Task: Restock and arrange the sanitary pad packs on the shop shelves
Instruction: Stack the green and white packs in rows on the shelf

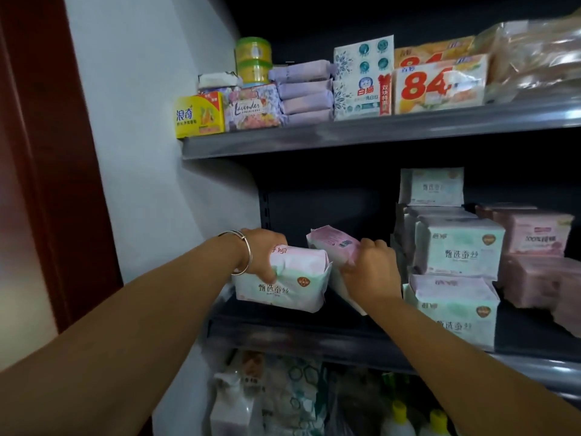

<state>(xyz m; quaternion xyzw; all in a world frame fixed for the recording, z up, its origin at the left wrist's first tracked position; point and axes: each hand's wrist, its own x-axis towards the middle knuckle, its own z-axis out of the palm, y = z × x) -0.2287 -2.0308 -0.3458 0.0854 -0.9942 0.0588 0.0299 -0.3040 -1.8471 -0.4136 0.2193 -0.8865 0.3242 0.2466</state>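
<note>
My left hand (262, 251), a bangle on its wrist, grips a mint-and-pink sanitary pad pack (289, 286) from above, at the left end of the middle shelf (283, 328). My right hand (372, 265) grips a second pack (334, 247), tilted with its pink back and barcode showing, just right of the first. More mint packs (457, 247) stand stacked further right, one upright pack (431, 186) on top, and a pink stack (534, 262) lies beyond them.
The upper shelf (345, 136) carries soap boxes, purple packs (305, 94) and green tubs (253, 59). A pale wall (141, 152) and a dark red door frame (47, 152) stand on the left. Bottles and bagged goods (283, 401) fill the shelf below.
</note>
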